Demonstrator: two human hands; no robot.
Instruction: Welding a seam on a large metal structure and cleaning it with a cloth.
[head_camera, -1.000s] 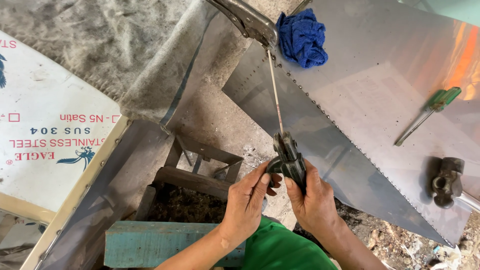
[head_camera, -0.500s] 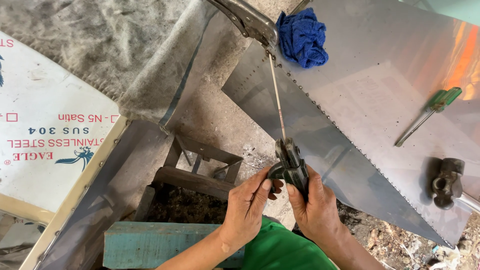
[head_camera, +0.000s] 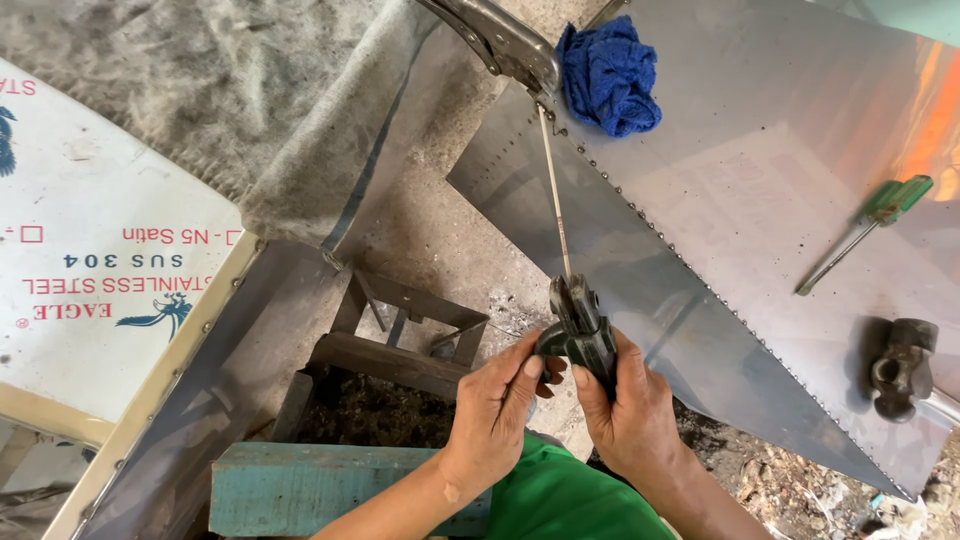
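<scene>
Both hands grip a dark holder (head_camera: 580, 330) low in the middle of the view: the left hand (head_camera: 495, 410) has its fingers curled round the handle from the left, and the right hand (head_camera: 625, 410) wraps it from the right. A thin rod (head_camera: 553, 190) runs up from the holder to the steel sheet (head_camera: 760, 200), beside locking pliers (head_camera: 500, 40) and a blue rag (head_camera: 608, 75). A screwdriver (head_camera: 868, 232) and a hammer (head_camera: 900, 365) lie on the sheet.

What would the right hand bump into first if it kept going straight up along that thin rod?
Probably the locking pliers clamped at the rod's far end, beside the blue rag. The right hand grips the dark tool; depth is unclear.
</scene>
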